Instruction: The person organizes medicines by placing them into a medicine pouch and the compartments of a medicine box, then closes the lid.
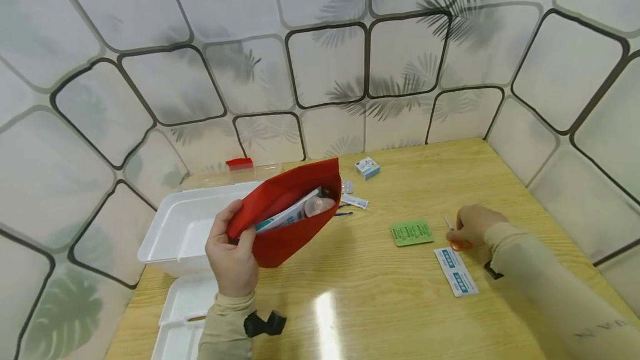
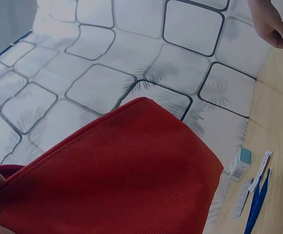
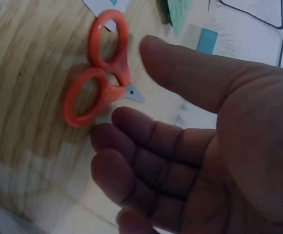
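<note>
My left hand (image 1: 233,254) grips the edge of a red zip pouch (image 1: 295,249), thumb in front and fingers behind. The pouch gapes open; inside are a white-and-teal box or tube (image 1: 287,216) and a clear rounded item (image 1: 318,206). In the left wrist view the pouch's red fabric (image 2: 122,170) fills the lower middle. At the right of the table, my right hand (image 1: 475,225) reaches over small scissors with orange handles (image 1: 461,245). The right wrist view shows thumb and fingers apart beside the scissors (image 3: 117,90), with nothing between them.
A green blister pack (image 1: 412,233) and a white-and-blue packet (image 1: 456,272) lie near the scissors. Farther back stand a small box (image 1: 368,168), a white strip (image 1: 355,201) and blue tweezers (image 2: 258,200). White plastic bin (image 1: 175,221) and its divided tray (image 1: 175,315) are at left.
</note>
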Demonstrator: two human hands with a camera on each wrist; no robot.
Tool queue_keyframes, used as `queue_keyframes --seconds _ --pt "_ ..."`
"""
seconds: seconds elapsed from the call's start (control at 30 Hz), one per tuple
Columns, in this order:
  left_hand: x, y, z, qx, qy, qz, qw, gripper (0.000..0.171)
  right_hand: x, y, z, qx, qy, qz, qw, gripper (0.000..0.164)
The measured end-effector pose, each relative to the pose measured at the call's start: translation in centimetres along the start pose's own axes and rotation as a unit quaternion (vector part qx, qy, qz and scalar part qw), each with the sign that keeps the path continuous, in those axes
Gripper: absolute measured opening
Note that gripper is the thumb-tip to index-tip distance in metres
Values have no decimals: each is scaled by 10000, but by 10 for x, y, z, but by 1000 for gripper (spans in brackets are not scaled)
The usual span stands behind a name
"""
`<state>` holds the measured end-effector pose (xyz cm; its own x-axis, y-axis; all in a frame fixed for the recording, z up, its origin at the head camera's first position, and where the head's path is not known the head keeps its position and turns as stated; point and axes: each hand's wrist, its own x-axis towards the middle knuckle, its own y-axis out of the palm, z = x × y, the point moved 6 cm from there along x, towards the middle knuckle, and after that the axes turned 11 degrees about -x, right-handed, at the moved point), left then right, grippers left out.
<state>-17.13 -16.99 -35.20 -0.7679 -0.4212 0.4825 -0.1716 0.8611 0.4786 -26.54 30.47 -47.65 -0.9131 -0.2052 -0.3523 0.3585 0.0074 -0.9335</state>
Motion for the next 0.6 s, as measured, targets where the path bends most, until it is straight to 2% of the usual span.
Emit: queue_keyframes --seconds 0.1,0.37,0.5,0.6 --pt "0 0 1 57 -74 -12 10000 41 3 4 0 -3 106 151 9998 30" --pt "-3 -1 4 157 -145 -27 9998 41 14 8 0 191 -67 149 9997 22" --pt "-4 0 4 190 -205 -46 9996 41 17 10 -1 601 -118 154 9980 18" --pt "-6 2 5 164 -215 -51 9996 41 18 6 -2 870 -222 -28 9960 14"
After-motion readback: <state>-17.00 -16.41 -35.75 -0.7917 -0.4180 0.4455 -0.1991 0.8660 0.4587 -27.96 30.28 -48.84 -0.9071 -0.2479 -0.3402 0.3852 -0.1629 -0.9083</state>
